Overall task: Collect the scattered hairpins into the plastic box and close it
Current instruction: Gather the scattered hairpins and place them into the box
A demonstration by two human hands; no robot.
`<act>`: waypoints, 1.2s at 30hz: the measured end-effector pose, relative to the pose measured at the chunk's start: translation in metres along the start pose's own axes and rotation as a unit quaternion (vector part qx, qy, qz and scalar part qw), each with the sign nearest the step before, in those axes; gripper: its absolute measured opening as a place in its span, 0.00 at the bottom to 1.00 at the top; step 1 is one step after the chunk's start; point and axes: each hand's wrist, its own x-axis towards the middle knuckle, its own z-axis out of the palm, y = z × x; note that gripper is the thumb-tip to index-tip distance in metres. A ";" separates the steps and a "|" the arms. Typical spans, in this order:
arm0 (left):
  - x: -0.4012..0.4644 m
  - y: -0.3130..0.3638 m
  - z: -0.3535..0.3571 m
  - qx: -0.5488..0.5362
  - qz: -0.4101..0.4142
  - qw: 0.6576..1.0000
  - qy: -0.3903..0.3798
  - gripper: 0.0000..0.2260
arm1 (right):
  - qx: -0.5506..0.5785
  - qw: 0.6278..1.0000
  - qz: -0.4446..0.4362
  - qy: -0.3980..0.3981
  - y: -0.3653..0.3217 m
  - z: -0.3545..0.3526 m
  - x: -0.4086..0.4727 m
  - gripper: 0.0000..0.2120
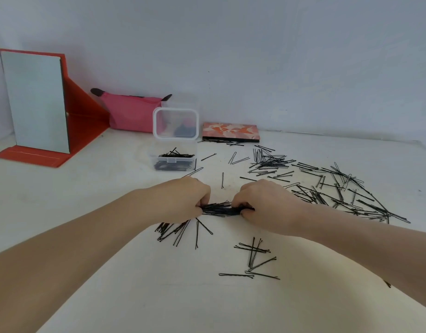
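White table (87, 200), grey wall; hairpins (339, 188) scattered.

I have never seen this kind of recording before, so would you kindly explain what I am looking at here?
There is no machine: one camera worn on a person's head looks down at their bare arms. The left hand and right hand together grip a bundle of black hairpins just above the white table. Many loose hairpins lie scattered, mostly to the right. Behind stands a clear plastic box, its lid up, with some pins inside. Further back are a red folding mirror, a pink pouch and a flat patterned case.
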 end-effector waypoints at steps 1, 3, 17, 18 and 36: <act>0.000 0.000 0.000 0.005 0.004 1.000 0.002 0.04 | -0.005 1.000 -0.001 -0.003 0.000 0.000 0.000 0.15; -0.001 0.001 0.000 0.026 0.011 1.000 0.005 0.04 | -0.011 1.000 -0.001 -0.008 0.001 0.001 -0.001 0.15; 0.001 0.009 0.000 0.069 0.030 0.997 0.030 0.09 | -0.049 0.999 -0.005 -0.009 0.005 -0.004 -0.013 0.14; 0.002 0.009 -0.001 0.072 0.029 0.996 0.031 0.09 | -0.049 0.999 -0.004 -0.008 0.006 -0.004 -0.013 0.14; 0.013 0.016 -0.007 0.110 0.035 0.993 -0.030 0.08 | 0.109 0.992 0.065 -0.025 0.032 -0.056 -0.011 0.07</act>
